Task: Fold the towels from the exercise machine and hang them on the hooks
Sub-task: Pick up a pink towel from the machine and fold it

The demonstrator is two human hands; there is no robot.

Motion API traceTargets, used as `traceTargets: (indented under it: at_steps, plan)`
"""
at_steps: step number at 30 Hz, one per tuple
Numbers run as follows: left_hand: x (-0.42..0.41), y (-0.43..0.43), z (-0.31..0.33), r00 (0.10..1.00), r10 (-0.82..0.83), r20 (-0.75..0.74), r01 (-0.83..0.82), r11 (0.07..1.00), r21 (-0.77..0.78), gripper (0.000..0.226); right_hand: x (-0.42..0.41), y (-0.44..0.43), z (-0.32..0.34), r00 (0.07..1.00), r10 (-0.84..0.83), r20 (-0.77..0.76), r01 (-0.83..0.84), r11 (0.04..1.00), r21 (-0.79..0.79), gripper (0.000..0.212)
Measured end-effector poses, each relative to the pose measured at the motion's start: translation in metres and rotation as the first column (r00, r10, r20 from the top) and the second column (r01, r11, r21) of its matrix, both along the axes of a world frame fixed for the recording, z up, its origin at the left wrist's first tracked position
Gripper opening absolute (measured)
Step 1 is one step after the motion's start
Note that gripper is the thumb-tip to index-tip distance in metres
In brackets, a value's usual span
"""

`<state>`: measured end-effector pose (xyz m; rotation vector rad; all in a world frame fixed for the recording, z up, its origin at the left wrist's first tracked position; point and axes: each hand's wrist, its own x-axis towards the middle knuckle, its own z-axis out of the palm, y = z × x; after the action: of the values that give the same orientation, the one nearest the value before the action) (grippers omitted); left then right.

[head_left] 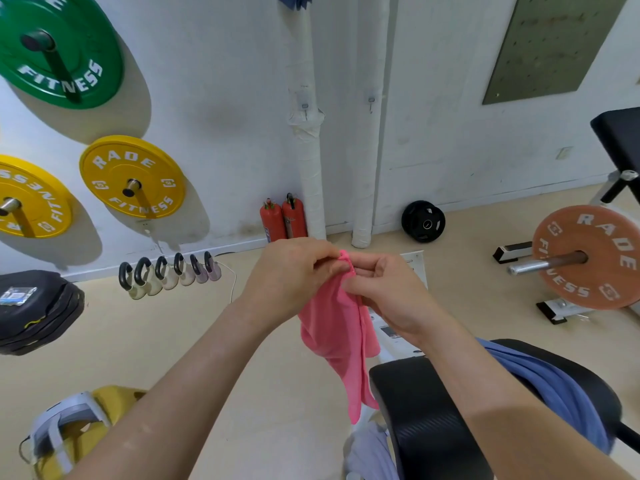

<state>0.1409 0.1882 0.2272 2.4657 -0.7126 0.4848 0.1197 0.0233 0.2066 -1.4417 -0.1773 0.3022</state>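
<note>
- Left hand [294, 271] and right hand [384, 292] meet at centre, both pinching the bunched top edge of a pink towel [337, 341] that hangs below them.
- A blue towel [561, 386] drapes over the black seat pad [422, 410] at 4 o'clock.
- Two small wall hooks [371, 105] sit at 12 o'clock.

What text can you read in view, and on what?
"FITNESS", with "DE" above it cut off: green plate.
"RADE FITNESS": right yellow plate.
"FITNESS", turned sideways: left yellow plate.
"RADE FITNESS": orange plate.
Too small to read: machine label, extinguisher label.
</note>
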Motion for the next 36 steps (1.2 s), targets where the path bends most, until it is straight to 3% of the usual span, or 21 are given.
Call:
traceTargets:
  at_steps: [2, 5, 7, 9, 12, 16, 18, 22, 26, 28, 30, 33, 36]
  plan:
    - [-0.001, -0.004, 0.003, 0.995, 0.030, -0.095, -0.040, 0.994, -0.104, 0.008, -0.002, -0.002, 0.002, 0.999, -0.029, 0.021, 0.030, 0.999, -0.022, 0.029]
    - [0.001, -0.001, 0.007, 0.945, -0.035, -0.326, -0.073, 0.946, -0.316, 0.021, 0.003, -0.005, 0.004, 0.993, -0.094, 0.073, 0.099, 0.992, -0.075, 0.025]
    - [0.004, 0.009, 0.005, 0.910, -0.096, -0.404, -0.015, 0.965, -0.263, 0.042, 0.007, -0.013, 0.007, 0.983, -0.152, 0.105, 0.161, 0.984, -0.080, 0.027]
    - [0.004, 0.019, -0.002, 0.906, -0.099, -0.411, 0.071, 0.994, -0.083, 0.062, 0.010, -0.023, 0.012, 0.973, -0.187, 0.135, 0.198, 0.977, -0.073, 0.031]
    - [0.006, 0.028, -0.005, 0.941, -0.084, -0.328, 0.125, 0.987, 0.105, 0.062, 0.011, -0.032, 0.018, 0.954, -0.203, 0.222, 0.237, 0.962, -0.139, 0.032]
    - [0.005, 0.024, 0.013, 0.993, -0.046, 0.108, 0.006, 0.940, 0.340, 0.043, 0.015, -0.037, 0.012, 0.871, -0.214, 0.441, 0.367, 0.881, -0.297, 0.029]
    - [0.004, 0.019, 0.018, 0.973, -0.073, 0.220, -0.015, 0.928, 0.372, 0.039, 0.017, -0.042, 0.008, 0.862, -0.201, 0.464, 0.383, 0.860, -0.339, 0.027]
    - [0.011, 0.019, 0.007, 0.970, -0.087, 0.225, -0.007, 0.922, 0.387, 0.036, 0.019, -0.055, 0.012, 0.929, -0.133, 0.345, 0.276, 0.870, -0.409, 0.024]
    - [0.014, 0.010, -0.015, 0.965, -0.096, 0.244, -0.007, 0.921, 0.390, 0.034, 0.026, -0.066, 0.007, 0.970, -0.161, 0.184, 0.219, 0.905, -0.365, 0.022]
    - [0.018, 0.005, -0.027, 0.981, -0.055, 0.186, -0.019, 0.928, 0.373, 0.037, 0.033, -0.072, -0.002, 0.967, -0.221, 0.128, 0.252, 0.905, -0.343, 0.022]
    - [0.025, 0.001, -0.041, 1.000, 0.018, -0.008, -0.014, 0.935, 0.354, 0.039, 0.044, -0.081, -0.017, 0.963, -0.253, 0.095, 0.269, 0.874, -0.404, 0.022]
    - [0.038, -0.010, -0.071, 0.952, 0.034, -0.304, 0.073, 0.939, 0.335, 0.033, 0.061, -0.095, -0.049, 0.968, -0.245, 0.049, 0.235, 0.822, -0.519, 0.022]
    - [0.051, -0.027, -0.089, 0.931, 0.038, -0.364, 0.054, 0.969, 0.240, 0.026, 0.075, -0.106, -0.076, 0.957, -0.283, 0.057, 0.265, 0.785, -0.560, 0.028]
